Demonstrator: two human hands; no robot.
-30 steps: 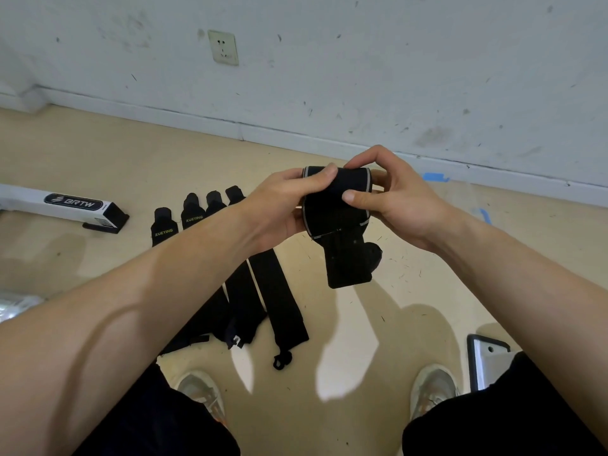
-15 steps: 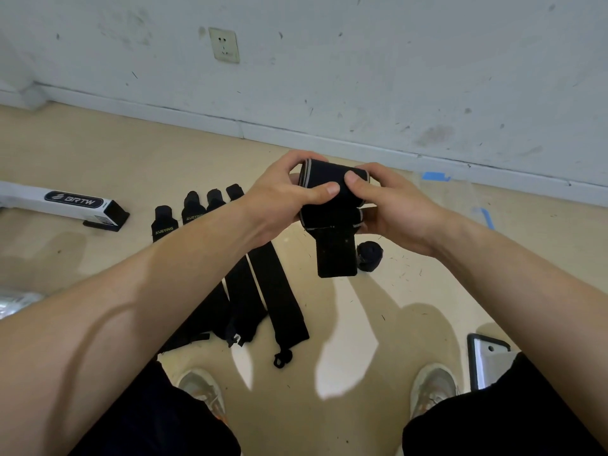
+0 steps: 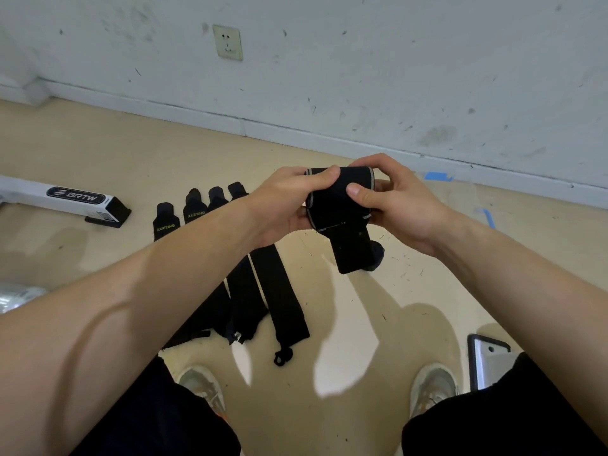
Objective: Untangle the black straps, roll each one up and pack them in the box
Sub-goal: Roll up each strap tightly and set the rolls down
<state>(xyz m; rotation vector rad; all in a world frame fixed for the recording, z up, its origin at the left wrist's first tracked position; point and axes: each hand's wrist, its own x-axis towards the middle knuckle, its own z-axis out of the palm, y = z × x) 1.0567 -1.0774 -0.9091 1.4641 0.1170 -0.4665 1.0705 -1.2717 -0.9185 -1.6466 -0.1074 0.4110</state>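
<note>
Both hands hold a rolled black strap (image 3: 332, 205) with a pale edge, up in front of me above the floor. My left hand (image 3: 283, 205) grips its left end, the thumb lying across the top. My right hand (image 3: 398, 202) grips the right end, thumb pressed on the front and fingers curled over the top. A short loose tail (image 3: 353, 253) of the strap hangs below the roll. Several more black straps (image 3: 260, 284) lie flat side by side on the floor to the left, some printed XUEYING. No box shows clearly.
A white BRTW bar (image 3: 59, 199) lies on the floor at far left. A grey tablet-like device (image 3: 487, 363) sits by my right knee. My two shoes (image 3: 204, 390) are below. The white wall with a socket (image 3: 227, 42) stands behind.
The hanging tail has grown shorter as the strap wound onto the roll. My right hand's fingers moved up over the top of the roll again.
</note>
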